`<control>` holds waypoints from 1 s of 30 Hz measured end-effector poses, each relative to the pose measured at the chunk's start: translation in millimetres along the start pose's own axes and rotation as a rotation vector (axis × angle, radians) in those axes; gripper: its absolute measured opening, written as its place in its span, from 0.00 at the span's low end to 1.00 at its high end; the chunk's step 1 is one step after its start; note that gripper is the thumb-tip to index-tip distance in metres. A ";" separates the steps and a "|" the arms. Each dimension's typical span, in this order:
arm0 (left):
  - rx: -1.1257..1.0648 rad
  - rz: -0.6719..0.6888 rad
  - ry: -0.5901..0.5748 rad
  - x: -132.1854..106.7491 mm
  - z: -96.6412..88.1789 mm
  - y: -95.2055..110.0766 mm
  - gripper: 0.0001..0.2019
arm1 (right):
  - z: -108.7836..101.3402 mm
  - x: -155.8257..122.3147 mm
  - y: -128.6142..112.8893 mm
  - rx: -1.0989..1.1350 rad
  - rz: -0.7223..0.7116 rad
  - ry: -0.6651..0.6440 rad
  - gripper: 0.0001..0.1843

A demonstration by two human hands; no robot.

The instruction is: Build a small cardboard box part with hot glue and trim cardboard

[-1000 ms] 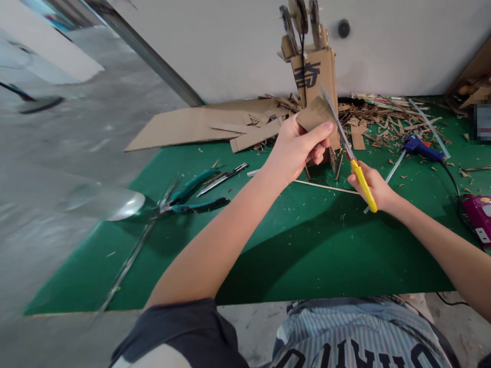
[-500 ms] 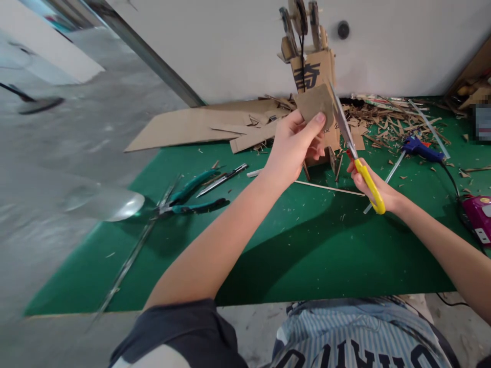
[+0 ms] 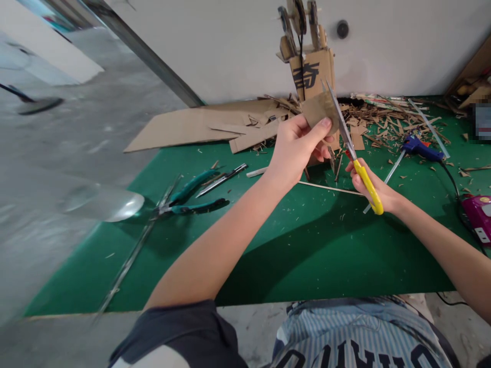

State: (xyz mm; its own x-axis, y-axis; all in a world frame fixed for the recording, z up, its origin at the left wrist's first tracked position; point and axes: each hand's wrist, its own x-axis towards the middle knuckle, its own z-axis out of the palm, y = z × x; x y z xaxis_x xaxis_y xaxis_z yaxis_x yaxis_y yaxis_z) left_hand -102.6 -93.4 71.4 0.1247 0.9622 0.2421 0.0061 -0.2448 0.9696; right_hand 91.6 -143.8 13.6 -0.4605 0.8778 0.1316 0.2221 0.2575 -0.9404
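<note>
My left hand (image 3: 297, 148) pinches a small brown cardboard piece (image 3: 319, 108), held up above the green mat (image 3: 268, 245). My right hand (image 3: 374, 189) grips yellow-handled scissors (image 3: 355, 158), whose blades run along the right edge of the cardboard piece. Behind both hands stands a tall cardboard model (image 3: 310, 66) with black printed characters and wheels on top.
Green-handled pliers (image 3: 192, 197) and a metal blade tool (image 3: 222, 179) lie left on the mat. A blue glue gun (image 3: 420, 148) and a pink device (image 3: 477, 217) sit at right. Flat cardboard sheets (image 3: 199, 125) and a heap of scraps (image 3: 387, 120) line the back. A thin stick (image 3: 330, 188) lies under my hands.
The cardboard piece rose and then dropped slightly while the scissors shifted along its right edge; both hands stayed in nearly the same place.
</note>
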 end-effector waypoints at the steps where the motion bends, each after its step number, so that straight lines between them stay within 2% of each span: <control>1: -0.002 -0.005 -0.002 -0.3 0.5 0.5 0.22 | 0.2 0.1 -0.5 -0.006 -0.005 0.005 0.31; 7: -0.010 -0.001 -0.008 -0.9 1.9 0.9 0.18 | 0.3 2.7 -0.1 -0.055 0.015 0.036 0.32; 16: -0.035 -0.037 0.004 -2.6 4.1 6.0 0.14 | -1.4 7.1 12.7 -0.208 0.055 0.132 0.31; 30: -0.105 -0.101 -0.021 -3.2 6.0 5.3 0.13 | 3.7 10.1 16.2 -0.120 0.130 0.160 0.30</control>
State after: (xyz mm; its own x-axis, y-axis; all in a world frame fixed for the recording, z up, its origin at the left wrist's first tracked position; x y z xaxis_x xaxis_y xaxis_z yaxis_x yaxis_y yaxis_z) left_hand -97.0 -98.5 75.5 0.1494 0.9784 0.1432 -0.0844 -0.1316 0.9877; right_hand 87.4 -132.3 -1.5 -0.2816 0.9571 0.0688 0.3754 0.1759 -0.9100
